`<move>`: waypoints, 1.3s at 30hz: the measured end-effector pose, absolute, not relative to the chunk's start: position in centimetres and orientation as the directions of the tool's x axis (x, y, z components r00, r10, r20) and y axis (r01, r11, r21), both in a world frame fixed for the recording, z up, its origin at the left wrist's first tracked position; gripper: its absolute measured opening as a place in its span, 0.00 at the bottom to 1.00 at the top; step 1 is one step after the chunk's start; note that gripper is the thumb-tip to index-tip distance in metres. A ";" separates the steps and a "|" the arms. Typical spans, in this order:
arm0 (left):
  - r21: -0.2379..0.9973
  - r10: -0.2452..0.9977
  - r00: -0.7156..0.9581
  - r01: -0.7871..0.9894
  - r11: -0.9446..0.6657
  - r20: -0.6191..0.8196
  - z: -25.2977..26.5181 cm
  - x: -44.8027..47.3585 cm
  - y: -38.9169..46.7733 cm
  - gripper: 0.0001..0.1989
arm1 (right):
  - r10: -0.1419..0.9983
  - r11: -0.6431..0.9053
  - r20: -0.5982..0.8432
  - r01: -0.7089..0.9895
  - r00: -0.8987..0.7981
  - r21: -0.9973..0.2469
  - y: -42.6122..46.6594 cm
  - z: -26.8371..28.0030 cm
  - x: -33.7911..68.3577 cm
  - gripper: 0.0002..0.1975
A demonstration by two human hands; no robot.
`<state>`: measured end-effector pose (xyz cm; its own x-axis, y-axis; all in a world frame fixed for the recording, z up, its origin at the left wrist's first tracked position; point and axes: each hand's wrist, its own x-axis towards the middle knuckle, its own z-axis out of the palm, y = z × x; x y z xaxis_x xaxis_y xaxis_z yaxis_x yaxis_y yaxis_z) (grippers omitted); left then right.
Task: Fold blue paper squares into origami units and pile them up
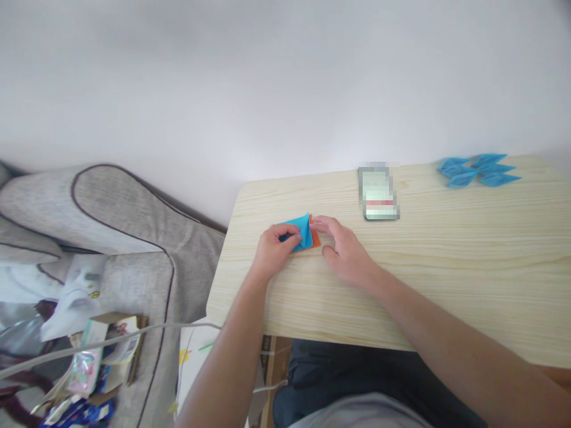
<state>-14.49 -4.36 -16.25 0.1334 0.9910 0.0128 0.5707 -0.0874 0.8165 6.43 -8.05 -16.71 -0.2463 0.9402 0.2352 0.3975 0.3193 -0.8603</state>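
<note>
A partly folded sheet of blue paper (303, 233) lies near the left end of the table, with a flap raised along its right side. Orange paper (316, 239) shows from beneath its right edge. My left hand (275, 248) has thumb and fingertips closed together on the blue paper; part of the paper is hidden under them. At the right edge, my right hand (347, 252) has its thumb and fingers apart, the fingertips close to the raised flap. Whether those fingertips touch the paper I cannot tell.
A phone (379, 193) with a blurred screen lies beyond my right hand. Several folded blue paper pieces (477, 170) sit at the back right of the wooden table (446, 261). To the left stands a grey sofa (134, 285) bearing boxes and packets, and a cable (165, 326) crosses in front.
</note>
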 end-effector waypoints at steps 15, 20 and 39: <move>0.819 0.993 0.122 0.569 -0.079 0.011 -16.4 -14.0 -4.3 0.07 | 0.943 0.329 0.228 0.587 -0.242 -0.739 -7.6 -16.9 7.2 0.35; 0.812 0.996 0.090 0.581 -0.064 0.014 -16.9 -14.0 -4.1 0.09 | 0.952 0.292 0.190 0.525 -0.241 -0.799 -7.0 -17.4 7.7 0.36; 0.714 0.984 0.087 0.679 -0.172 0.154 -13.8 -13.3 -4.8 0.08 | 0.862 0.501 0.410 0.626 -0.299 -0.597 -8.1 -18.7 7.2 0.17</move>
<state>-13.32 -4.77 -13.82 0.0872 0.9842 0.1539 0.6791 -0.1717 0.7137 7.24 -8.12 -18.69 -0.2987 0.8620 0.4096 0.6263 0.5009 -0.5973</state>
